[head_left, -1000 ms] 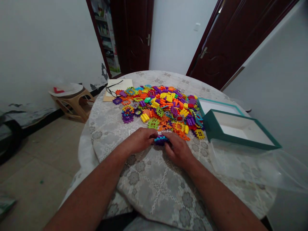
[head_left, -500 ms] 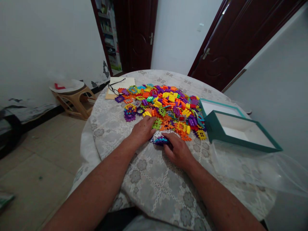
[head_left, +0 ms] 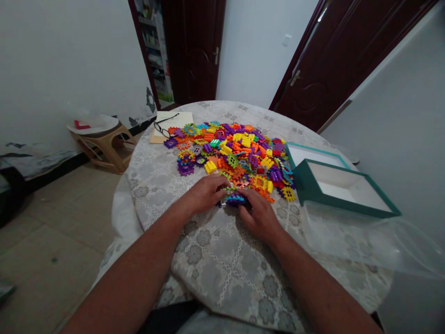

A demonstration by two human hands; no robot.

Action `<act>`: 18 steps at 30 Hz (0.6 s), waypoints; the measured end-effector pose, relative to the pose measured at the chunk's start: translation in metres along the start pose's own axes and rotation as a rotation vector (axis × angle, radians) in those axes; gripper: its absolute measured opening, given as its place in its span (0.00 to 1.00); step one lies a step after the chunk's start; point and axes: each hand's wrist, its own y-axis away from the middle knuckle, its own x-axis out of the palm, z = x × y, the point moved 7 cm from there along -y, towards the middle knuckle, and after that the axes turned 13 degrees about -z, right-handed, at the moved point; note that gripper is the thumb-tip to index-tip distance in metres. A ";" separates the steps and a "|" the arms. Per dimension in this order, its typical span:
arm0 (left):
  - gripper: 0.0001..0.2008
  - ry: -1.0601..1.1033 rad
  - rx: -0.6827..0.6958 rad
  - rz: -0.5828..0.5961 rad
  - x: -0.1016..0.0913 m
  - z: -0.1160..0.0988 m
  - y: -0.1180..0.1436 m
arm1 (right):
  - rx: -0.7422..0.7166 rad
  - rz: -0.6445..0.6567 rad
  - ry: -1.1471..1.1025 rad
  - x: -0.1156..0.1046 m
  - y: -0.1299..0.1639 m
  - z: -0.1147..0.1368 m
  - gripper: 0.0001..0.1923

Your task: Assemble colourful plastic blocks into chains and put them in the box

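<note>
At the near edge of the heap, on the round table (head_left: 222,260) with its grey lace-patterned cloth, both hands are meeting around a small cluster of joined purple and blue plastic interlocking pieces (head_left: 236,199).

- Left hand (head_left: 207,193): half a second ago it was reaching out flat into the pile; now it is drawn back to the cluster, fingers curled, pressing what looks like a green lattice-shaped plastic piece (head_left: 230,189) against the cluster's top. Exact grip is hard to tell.
- Right hand (head_left: 259,211): fingers closed on the cluster's right side, steadying it on the cloth, much as before.
- Reading of the change: a fresh piece appears to have been fetched and is being fitted on, so the assembly is growing by one.

Behind the hands, the big heap of loose multicoloured plastic building pieces (head_left: 239,150) is lying spread across the table. To the right, an open teal cardboard box with a white inside (head_left: 344,188) is sitting just beside its teal lid (head_left: 314,154); a clear plastic sheet (head_left: 361,243) is lying in front. Black-framed spectacles (head_left: 163,126) are resting on a cream notebook (head_left: 172,125) at the far left.

No brand, label or legible writing is showing anywhere.
</note>
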 end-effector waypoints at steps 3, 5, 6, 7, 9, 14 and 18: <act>0.09 0.045 0.033 0.050 -0.001 -0.007 0.004 | -0.003 -0.022 -0.003 -0.004 -0.001 0.002 0.24; 0.09 0.064 0.041 0.075 -0.001 -0.008 0.006 | 0.020 -0.023 0.003 -0.005 -0.002 0.001 0.24; 0.09 0.077 0.039 0.093 -0.001 -0.009 0.007 | 0.026 -0.018 0.004 -0.005 -0.002 0.002 0.24; 0.10 0.093 0.036 0.116 -0.001 -0.009 0.008 | 0.026 -0.007 0.003 -0.005 -0.002 0.002 0.24; 0.10 0.124 0.023 0.168 0.000 -0.012 0.010 | 0.018 0.021 -0.001 -0.004 -0.002 0.004 0.22; 0.15 0.159 0.012 0.225 -0.002 -0.018 0.014 | 0.040 0.044 0.001 -0.002 -0.002 0.003 0.21; 0.24 0.138 0.003 0.261 0.002 -0.016 0.017 | 0.077 0.066 -0.008 0.002 0.001 -0.001 0.26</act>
